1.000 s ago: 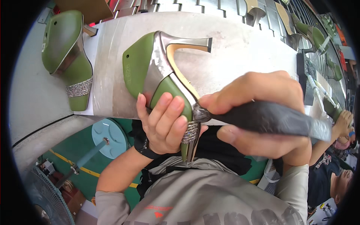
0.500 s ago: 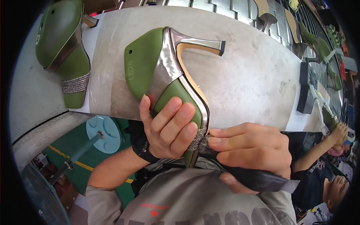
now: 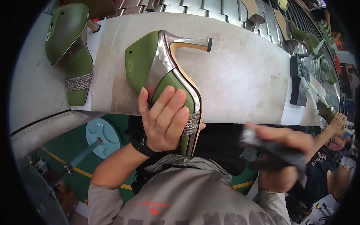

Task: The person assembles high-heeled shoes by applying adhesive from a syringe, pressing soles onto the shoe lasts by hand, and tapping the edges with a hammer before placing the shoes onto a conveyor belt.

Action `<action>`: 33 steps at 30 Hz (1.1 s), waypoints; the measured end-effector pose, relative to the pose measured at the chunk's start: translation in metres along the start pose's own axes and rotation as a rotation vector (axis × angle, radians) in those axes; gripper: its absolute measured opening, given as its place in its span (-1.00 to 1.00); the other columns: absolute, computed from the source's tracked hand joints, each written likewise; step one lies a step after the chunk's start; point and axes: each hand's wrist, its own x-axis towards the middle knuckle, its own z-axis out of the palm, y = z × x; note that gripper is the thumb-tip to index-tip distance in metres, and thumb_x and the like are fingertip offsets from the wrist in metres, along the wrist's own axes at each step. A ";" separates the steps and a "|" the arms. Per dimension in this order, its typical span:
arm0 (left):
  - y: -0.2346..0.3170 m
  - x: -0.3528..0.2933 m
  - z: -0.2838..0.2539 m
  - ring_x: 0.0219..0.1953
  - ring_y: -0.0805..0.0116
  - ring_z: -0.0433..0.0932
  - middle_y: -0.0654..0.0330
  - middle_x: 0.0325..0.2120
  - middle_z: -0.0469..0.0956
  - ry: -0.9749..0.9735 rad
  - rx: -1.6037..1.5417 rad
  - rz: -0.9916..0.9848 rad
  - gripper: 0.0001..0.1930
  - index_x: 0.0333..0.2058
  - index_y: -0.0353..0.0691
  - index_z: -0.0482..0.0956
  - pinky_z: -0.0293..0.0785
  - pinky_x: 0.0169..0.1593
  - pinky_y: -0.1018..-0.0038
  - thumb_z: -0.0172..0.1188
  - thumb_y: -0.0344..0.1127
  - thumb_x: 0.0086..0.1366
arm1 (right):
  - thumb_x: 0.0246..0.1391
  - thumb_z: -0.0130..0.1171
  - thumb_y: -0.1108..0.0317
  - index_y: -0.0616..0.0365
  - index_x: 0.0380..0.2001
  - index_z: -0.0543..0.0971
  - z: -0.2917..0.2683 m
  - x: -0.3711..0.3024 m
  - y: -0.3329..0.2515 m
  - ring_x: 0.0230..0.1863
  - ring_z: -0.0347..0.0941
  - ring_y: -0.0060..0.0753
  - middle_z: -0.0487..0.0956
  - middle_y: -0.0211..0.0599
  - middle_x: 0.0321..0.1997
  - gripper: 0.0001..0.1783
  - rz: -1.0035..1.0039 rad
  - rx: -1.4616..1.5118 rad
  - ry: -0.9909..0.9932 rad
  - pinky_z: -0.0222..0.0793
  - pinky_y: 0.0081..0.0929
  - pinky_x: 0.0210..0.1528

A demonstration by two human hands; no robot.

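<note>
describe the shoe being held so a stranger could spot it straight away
Start at the grey workbench. At its near edge, the left hand holds a green high-heeled shoe sole-up. Unlike the other green shoe lying far left, its slim metallic heel shows.

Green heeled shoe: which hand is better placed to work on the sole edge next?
Right, probably. The right hand holds the dark tool, though blurred and off the green heeled shoe. The left hand is busy gripping the shoe's front at the table edge.

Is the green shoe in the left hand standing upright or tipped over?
Tipped on its side. The shoe lies with its heel pointing sideways across the table, and the left hand holds its toe end.
</note>
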 end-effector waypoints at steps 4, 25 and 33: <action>0.002 0.004 0.006 0.33 -0.28 0.43 -0.28 0.24 0.39 0.034 -0.001 0.007 -0.12 0.30 -0.39 0.20 0.12 0.43 -0.46 0.37 0.21 0.35 | 0.35 0.30 0.22 0.36 0.10 0.46 0.023 0.030 0.001 0.10 0.67 0.08 0.64 0.36 0.12 -0.54 -0.018 -0.191 0.123 0.59 -0.01 0.24; 0.006 0.003 0.005 0.32 -0.21 0.45 -0.19 0.27 0.38 0.032 0.042 -0.081 -0.15 0.33 -0.31 0.22 0.17 0.42 -0.43 0.28 0.26 0.40 | 0.30 0.26 0.54 0.44 0.00 0.53 0.036 0.081 0.035 -0.01 0.68 -0.36 0.71 0.16 0.08 -0.74 0.229 -0.142 0.004 0.66 -0.37 0.04; 0.014 -0.004 0.010 0.35 -0.04 0.47 0.01 0.27 0.48 0.069 -0.063 -0.176 -0.60 0.26 -0.13 0.37 -0.02 0.49 -0.47 0.12 -0.18 0.55 | 0.29 0.20 0.46 0.43 -0.03 0.48 0.022 0.039 0.053 0.13 0.66 0.05 0.63 0.47 0.11 -0.73 0.335 0.219 0.092 0.54 -0.03 0.29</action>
